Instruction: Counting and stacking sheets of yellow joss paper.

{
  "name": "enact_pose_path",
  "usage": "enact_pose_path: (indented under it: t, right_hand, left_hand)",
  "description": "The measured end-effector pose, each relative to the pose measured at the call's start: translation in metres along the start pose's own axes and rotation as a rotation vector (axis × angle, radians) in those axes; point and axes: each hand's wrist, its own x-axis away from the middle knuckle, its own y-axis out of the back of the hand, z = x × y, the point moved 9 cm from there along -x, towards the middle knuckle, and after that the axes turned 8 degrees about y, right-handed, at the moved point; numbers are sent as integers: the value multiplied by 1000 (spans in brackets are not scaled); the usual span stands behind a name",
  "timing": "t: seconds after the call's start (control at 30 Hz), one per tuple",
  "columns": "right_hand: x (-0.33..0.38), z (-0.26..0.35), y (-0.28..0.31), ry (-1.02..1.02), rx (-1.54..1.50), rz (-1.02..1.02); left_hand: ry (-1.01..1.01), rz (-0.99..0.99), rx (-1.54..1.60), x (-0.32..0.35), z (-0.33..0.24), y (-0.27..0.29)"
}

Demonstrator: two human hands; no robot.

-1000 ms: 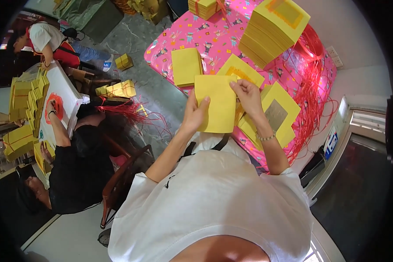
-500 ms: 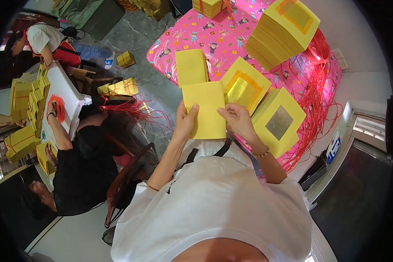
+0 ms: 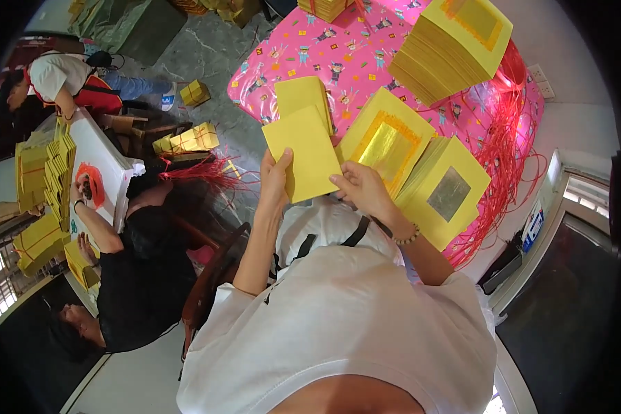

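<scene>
Both hands now lift the plain yellow sheet point(image 3: 310, 155) off the pink table point(image 3: 366, 62): left hand point(image 3: 274, 181) and right hand point(image 3: 362, 190) pinch its lower edge, exposing the gold-foil stack point(image 3: 388, 141) at centre.

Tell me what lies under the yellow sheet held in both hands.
The left hand and right hand hold the yellow sheet. Behind its top edge a small yellow stack shows on the pink tablecloth. The stack's lower part is covered.

The yellow sheet point(image 3: 309, 153) covers most of the fingers on both hands, the tall yellow stack point(image 3: 455, 48) at 1 o'clock gets clipped by the top edge, and the pink bench point(image 3: 338, 62) mostly disappears under paper piles.
</scene>
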Motion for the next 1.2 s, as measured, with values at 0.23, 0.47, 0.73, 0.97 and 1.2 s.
enact_pose_path:
  t: [0.23, 0.47, 0.73, 0.97, 1.2]
  right_hand:
    - [-74, 38, 18, 202, 645, -145]
    - [-134, 19, 15, 134, 947, -148]
    - [-160, 1, 8, 113, 1117, -159]
    - [-163, -8, 8, 47, 1130, -200]
    - [-162, -11, 6, 34, 1127, -160]
  left_hand:
    - [-92, 49, -168, -78, -17, -6]
    - [-164, -9, -381, -154, 1, 14]
    - [-233, -35, -434, -174, 13, 14]
    - [-255, -61, -450, -180, 18, 17]
    - [-189, -37, -349, -182, 21, 15]
